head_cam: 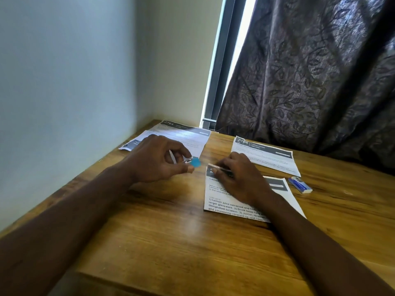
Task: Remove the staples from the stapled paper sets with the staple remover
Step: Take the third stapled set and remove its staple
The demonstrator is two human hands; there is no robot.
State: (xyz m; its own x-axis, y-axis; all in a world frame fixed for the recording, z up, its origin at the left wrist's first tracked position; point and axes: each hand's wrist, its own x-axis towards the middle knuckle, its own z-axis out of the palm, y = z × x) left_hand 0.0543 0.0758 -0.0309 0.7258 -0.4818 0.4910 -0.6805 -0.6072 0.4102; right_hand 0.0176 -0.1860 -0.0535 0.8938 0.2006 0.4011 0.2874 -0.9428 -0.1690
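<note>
My left hand [158, 159] pinches a small staple remover [191, 161] with metal jaws and a blue grip, held just above the wooden table. Its tip points right, a short way from the top left corner of a printed paper set [226, 201]. My right hand [239, 178] lies flat on that set, fingers pressing near its top left corner. Two other printed paper sets lie further back: one paper set [192, 137] at the back left, partly behind my left hand, and another paper set [267, 157] at the back right.
A small white and blue box [300, 184] lies on the wooden table [171, 227] to the right of the near papers. A pale wall runs along the table's left edge. A dark patterned curtain [310, 71] hangs behind the table at the right.
</note>
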